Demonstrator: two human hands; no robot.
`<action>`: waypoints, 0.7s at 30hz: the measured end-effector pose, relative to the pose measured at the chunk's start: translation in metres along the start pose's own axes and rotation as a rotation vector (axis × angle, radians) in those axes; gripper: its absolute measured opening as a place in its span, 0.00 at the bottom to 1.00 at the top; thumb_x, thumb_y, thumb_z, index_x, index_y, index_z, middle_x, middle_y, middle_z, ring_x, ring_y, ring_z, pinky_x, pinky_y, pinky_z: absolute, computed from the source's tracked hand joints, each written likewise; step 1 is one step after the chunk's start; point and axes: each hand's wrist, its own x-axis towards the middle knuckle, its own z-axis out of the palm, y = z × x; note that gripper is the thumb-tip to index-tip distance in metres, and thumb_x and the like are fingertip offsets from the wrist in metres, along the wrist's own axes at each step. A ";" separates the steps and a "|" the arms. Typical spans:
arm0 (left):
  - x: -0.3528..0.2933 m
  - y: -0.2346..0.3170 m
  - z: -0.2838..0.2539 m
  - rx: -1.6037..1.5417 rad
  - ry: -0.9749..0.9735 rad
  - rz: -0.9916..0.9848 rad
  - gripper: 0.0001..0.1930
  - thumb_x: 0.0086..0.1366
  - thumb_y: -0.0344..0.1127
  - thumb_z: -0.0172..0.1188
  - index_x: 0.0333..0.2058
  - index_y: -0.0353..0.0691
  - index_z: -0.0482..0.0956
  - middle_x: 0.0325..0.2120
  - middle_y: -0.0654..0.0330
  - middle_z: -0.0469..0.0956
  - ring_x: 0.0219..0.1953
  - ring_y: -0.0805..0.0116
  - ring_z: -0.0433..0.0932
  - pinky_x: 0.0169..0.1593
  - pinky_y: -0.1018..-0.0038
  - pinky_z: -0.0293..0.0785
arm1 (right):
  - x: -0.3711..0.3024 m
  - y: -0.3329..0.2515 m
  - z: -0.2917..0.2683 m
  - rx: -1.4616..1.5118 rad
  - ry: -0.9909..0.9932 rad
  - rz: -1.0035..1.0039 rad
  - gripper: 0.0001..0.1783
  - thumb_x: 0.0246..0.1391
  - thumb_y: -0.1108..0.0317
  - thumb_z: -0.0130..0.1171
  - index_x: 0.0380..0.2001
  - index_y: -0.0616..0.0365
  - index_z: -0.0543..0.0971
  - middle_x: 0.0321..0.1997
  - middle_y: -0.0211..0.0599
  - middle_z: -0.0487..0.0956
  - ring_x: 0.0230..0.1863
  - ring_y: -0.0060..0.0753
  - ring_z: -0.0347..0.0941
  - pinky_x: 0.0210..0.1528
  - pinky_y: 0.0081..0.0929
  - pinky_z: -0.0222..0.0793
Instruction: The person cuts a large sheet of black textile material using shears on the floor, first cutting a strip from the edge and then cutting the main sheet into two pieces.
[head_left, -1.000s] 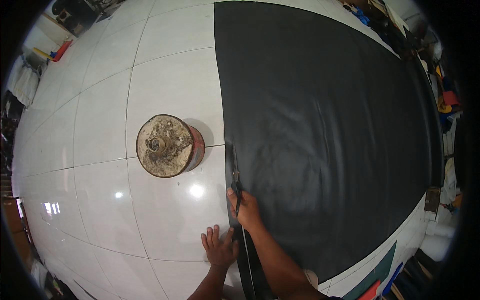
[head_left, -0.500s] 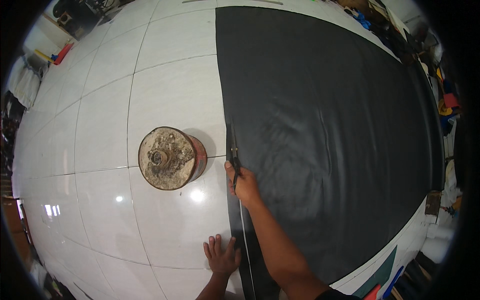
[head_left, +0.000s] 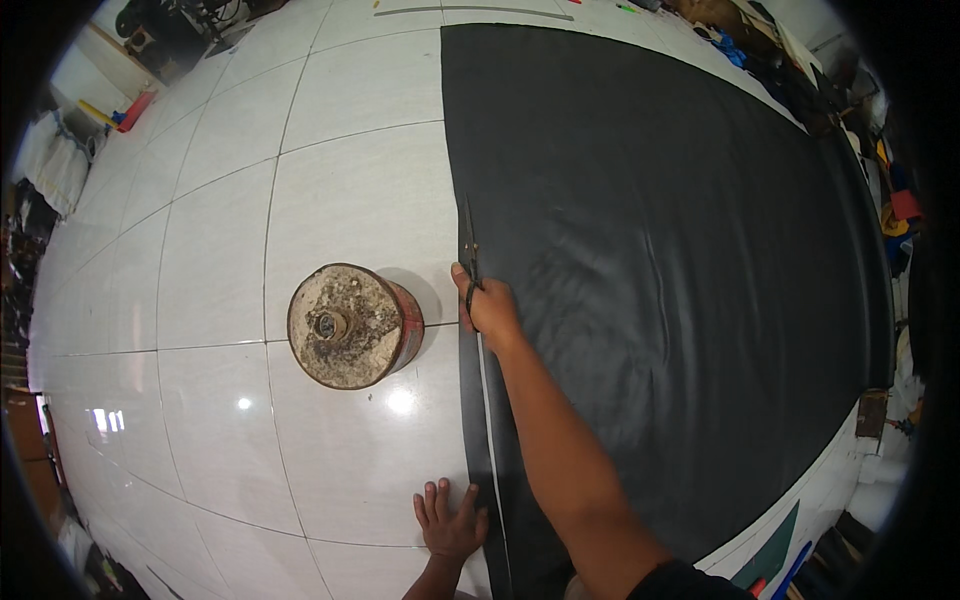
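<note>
Fingers of my right hand point(head_left: 494, 308) are closed around the handles of the scissors point(head_left: 472, 262), their blades pointing away from me, just inside the left edge of a big black sheet point(head_left: 680, 270). Behind that hand, a narrow light gap runs back toward me, leaving a thin black strip point(head_left: 472, 410) along the sheet's left side. My left hand point(head_left: 452, 530) lies palm down with its fingers spread and gripping nothing, mostly on the tile, its thumb side over the strip's edge.

Left of my right hand, near the sheet but apart from it, stands a round can point(head_left: 345, 325) with a crusted, pale top and a short spout. Its side is reddish and worn; any marking there is too small for me to read.

All this rests on a white tiled floor point(head_left: 355, 210), shiny, with dark joints and bright lamp reflections. A long thin bar point(head_left: 475, 11) lies beyond the sheet's far edge. Around the room I see a pale sack point(head_left: 55, 170) at the left, a brown block point(head_left: 872, 413) at the right, and a dark green piece point(head_left: 770, 550) at the lower right.
</note>
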 end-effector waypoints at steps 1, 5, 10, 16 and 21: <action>0.000 0.001 0.000 -0.008 -0.003 -0.001 0.23 0.54 0.49 0.61 0.51 0.56 0.77 0.60 0.46 0.60 0.66 0.43 0.53 0.66 0.42 0.45 | 0.002 0.000 -0.001 -0.024 0.014 -0.013 0.30 0.56 0.40 0.60 0.17 0.57 0.73 0.13 0.32 0.69 0.12 0.24 0.62 0.16 0.25 0.56; 0.002 0.003 -0.003 0.013 0.027 0.011 0.23 0.53 0.49 0.62 0.50 0.54 0.78 0.60 0.47 0.60 0.66 0.44 0.53 0.66 0.42 0.45 | -0.003 0.002 -0.002 0.004 -0.020 -0.042 0.29 0.56 0.43 0.60 0.17 0.57 0.72 0.13 0.32 0.69 0.12 0.24 0.62 0.16 0.26 0.56; 0.036 0.013 -0.014 -0.289 0.156 -0.058 0.21 0.52 0.40 0.64 0.46 0.44 0.79 0.50 0.46 0.68 0.58 0.45 0.63 0.61 0.45 0.54 | 0.001 -0.002 -0.001 -0.027 0.035 -0.017 0.29 0.57 0.44 0.61 0.16 0.57 0.72 0.13 0.31 0.69 0.12 0.23 0.63 0.16 0.25 0.58; 0.221 0.030 -0.022 -0.254 0.218 0.163 0.26 0.57 0.35 0.57 0.56 0.35 0.69 0.59 0.42 0.63 0.63 0.40 0.60 0.66 0.48 0.53 | -0.002 -0.007 0.003 0.029 0.017 -0.002 0.28 0.57 0.45 0.61 0.16 0.57 0.71 0.14 0.31 0.70 0.13 0.24 0.64 0.17 0.24 0.61; 0.236 0.021 -0.010 -0.140 0.113 0.176 0.32 0.56 0.49 0.59 0.57 0.38 0.69 0.61 0.43 0.62 0.65 0.40 0.57 0.66 0.45 0.50 | 0.001 -0.005 0.003 0.003 0.018 0.021 0.29 0.57 0.45 0.60 0.16 0.57 0.70 0.13 0.31 0.69 0.13 0.23 0.64 0.15 0.24 0.60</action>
